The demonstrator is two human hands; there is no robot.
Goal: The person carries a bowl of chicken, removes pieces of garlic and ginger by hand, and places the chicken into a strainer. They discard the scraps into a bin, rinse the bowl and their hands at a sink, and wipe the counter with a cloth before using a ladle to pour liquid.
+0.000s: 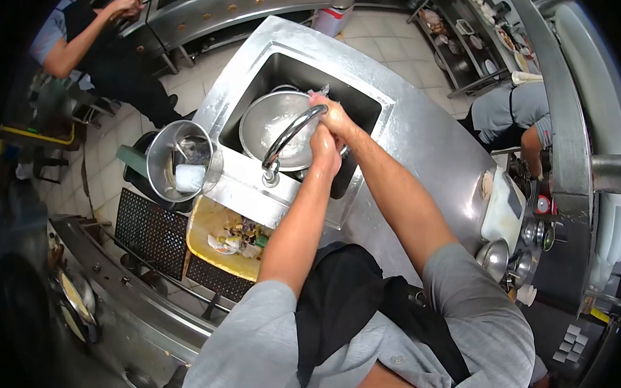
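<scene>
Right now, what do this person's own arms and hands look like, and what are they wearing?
Both arms are bare from the elbow down, with short grey sleeves ending above the elbows. The left hand and right hand wear no gloves. No watch or bands show. A black apron with straps over the shoulders covers the grey shirt.

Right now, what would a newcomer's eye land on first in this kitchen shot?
First, the two hands, left hand and right hand, together over the steel bowl in the sink, beside the curved tap. Left of the sink stands a metal pot, with a yellow bin of scraps just below it. Other people work at the top left and far right.
</scene>
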